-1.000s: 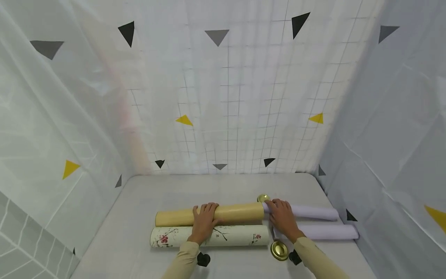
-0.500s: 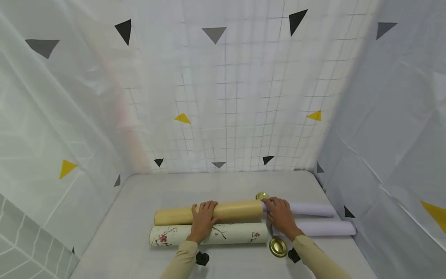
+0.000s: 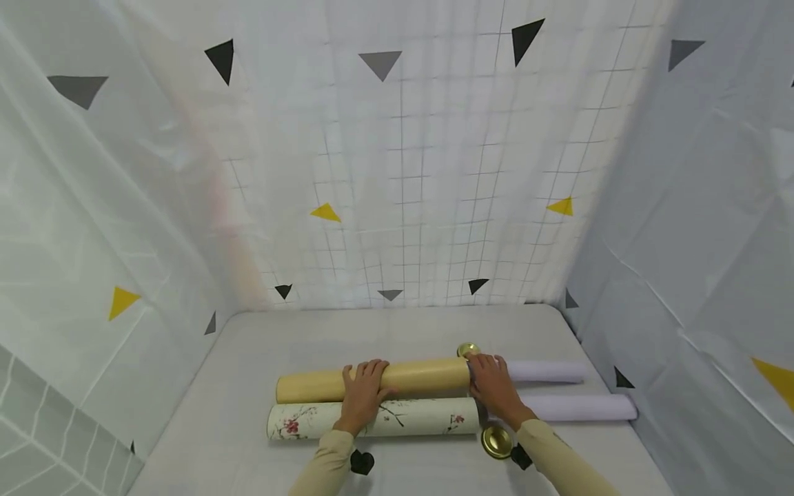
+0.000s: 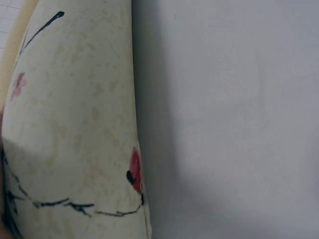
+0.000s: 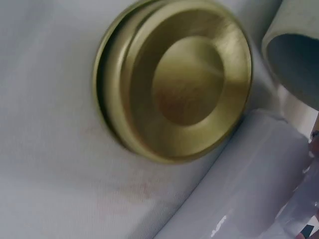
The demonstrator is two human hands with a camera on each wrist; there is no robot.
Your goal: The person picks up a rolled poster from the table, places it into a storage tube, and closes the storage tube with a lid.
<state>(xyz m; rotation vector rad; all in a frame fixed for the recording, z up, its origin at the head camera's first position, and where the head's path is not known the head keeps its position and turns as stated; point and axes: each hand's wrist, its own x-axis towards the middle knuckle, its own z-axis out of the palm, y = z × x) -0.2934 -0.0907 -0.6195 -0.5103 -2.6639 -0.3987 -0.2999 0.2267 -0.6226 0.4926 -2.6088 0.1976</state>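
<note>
In the head view my left hand [image 3: 362, 398] grips a yellow cardboard tube [image 3: 428, 374] from above, its thumb on the near side. My right hand [image 3: 496, 389] curls over a thin lavender paper roll [image 3: 548, 371] at the yellow tube's right end. The roll's left end is hidden by that hand and the tube. Nearer to me lies a white tube with plum blossoms [image 3: 310, 420], also large in the left wrist view. Its open end [image 5: 299, 64] shows in the right wrist view, close to a second lavender roll [image 5: 244, 179].
A round gold lid [image 3: 497, 441] lies near the blossom tube's right end. Another gold lid [image 3: 468, 350] lies behind the yellow tube. Black shapes [image 3: 362, 462] mark the white table [image 3: 248, 344]. Pale sheeting hangs on the left, back and right.
My right hand has moved a little left with the far lavender roll, whose right end now lies farther left, closer to the yellow tube. My left hand and the yellow tube have stayed put.
</note>
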